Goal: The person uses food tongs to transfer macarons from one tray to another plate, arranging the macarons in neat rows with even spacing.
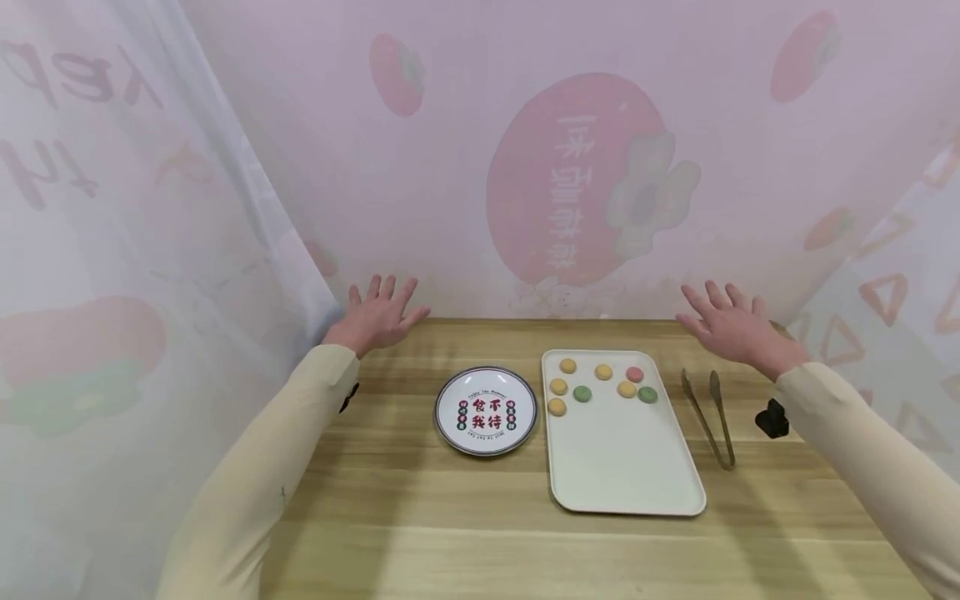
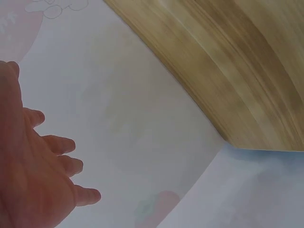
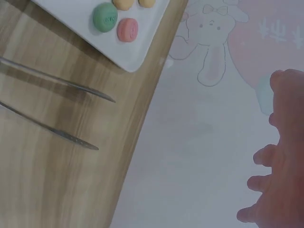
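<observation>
Both hands hover with fingers spread above the far edge of a wooden table (image 1: 420, 517). My left hand (image 1: 378, 315) (image 2: 38, 161) is at the back left, holding nothing. My right hand (image 1: 726, 321) (image 3: 280, 156) is at the back right, also empty, above and behind metal tongs (image 1: 708, 417) (image 3: 57, 109) that lie on the wood. A white tray (image 1: 626, 467) (image 3: 128, 54) holds several small round sweets, yellow (image 1: 603, 372), green (image 1: 582, 393) (image 3: 105, 17) and pink (image 1: 635, 374) (image 3: 127, 29), at its far end. A round printed plate (image 1: 486, 411) sits left of the tray.
A pink printed curtain (image 1: 525, 167) closes the back, and white printed drapes hang on both sides. A small black object (image 1: 772, 418) lies on the table right of the tongs, under my right sleeve.
</observation>
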